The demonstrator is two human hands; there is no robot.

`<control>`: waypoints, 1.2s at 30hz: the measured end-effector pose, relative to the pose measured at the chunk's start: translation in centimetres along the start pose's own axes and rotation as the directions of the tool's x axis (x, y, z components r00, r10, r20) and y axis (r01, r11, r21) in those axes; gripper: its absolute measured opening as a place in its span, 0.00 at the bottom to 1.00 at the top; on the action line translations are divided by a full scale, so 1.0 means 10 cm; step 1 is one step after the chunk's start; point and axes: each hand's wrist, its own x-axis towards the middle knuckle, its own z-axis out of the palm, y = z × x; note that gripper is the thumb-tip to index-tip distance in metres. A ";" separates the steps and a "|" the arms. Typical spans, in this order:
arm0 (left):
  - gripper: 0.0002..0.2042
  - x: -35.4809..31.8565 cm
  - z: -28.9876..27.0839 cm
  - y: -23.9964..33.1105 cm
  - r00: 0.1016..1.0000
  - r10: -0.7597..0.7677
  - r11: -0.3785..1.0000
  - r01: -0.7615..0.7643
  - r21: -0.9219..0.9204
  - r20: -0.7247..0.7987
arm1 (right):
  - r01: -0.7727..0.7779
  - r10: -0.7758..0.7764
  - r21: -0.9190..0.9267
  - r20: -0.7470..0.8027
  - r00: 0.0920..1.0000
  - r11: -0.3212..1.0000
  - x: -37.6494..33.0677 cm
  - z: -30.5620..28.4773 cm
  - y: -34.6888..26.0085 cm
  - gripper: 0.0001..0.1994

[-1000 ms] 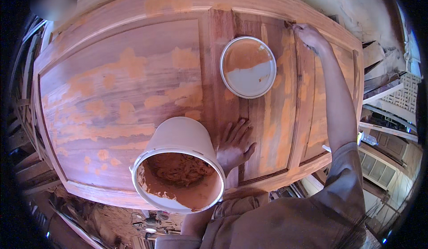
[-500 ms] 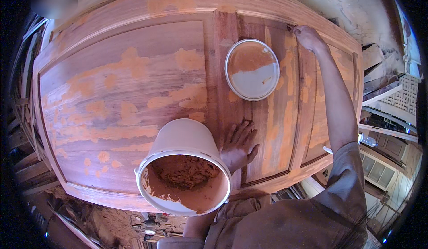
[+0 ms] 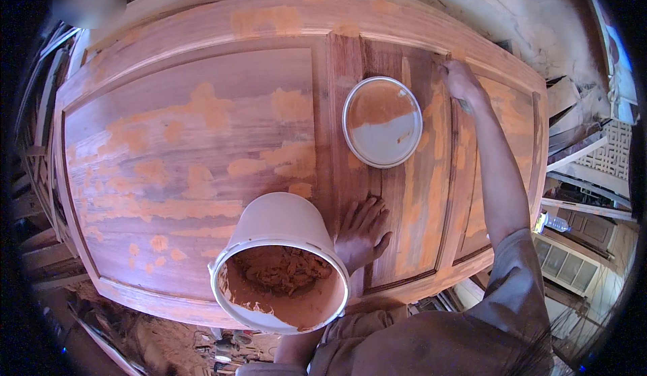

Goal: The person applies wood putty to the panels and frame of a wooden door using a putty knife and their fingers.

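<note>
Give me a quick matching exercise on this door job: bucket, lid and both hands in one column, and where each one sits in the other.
Things:
1. white bucket
2. round lid
3. left hand
4. right hand

Places:
A. reaching to the far edge of the wooden door
B. flat on the door, palm down, beside the bucket
C. near edge of the door, with orange-brown paste inside
D. lying on the door's middle, smeared with paste

Pairs: 1-C, 2-D, 3-B, 4-A

one head view, looking steeply down from above

wide fisheye, close over a wooden door panel (image 3: 202, 147) filling the frame; edges bend, forearms enter from the lower right.
</note>
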 end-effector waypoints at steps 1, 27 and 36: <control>0.22 0.01 0.00 0.00 1.000 0.006 1.000 -0.006 -0.002 -0.001 | 0.107 -0.108 -0.016 -0.064 0.992 0.994 -0.01 0.02 0.10 0.15; 0.22 0.01 -0.03 0.03 0.998 -0.023 1.000 0.024 -0.009 0.060 | 0.080 -0.065 0.063 -0.218 0.974 0.995 -0.18 0.19 -0.05 0.16; 0.22 -0.02 -0.01 0.01 1.000 -0.011 1.000 0.011 0.002 0.026 | 0.050 -0.043 0.057 -0.119 0.992 0.997 -0.25 0.13 -0.08 0.17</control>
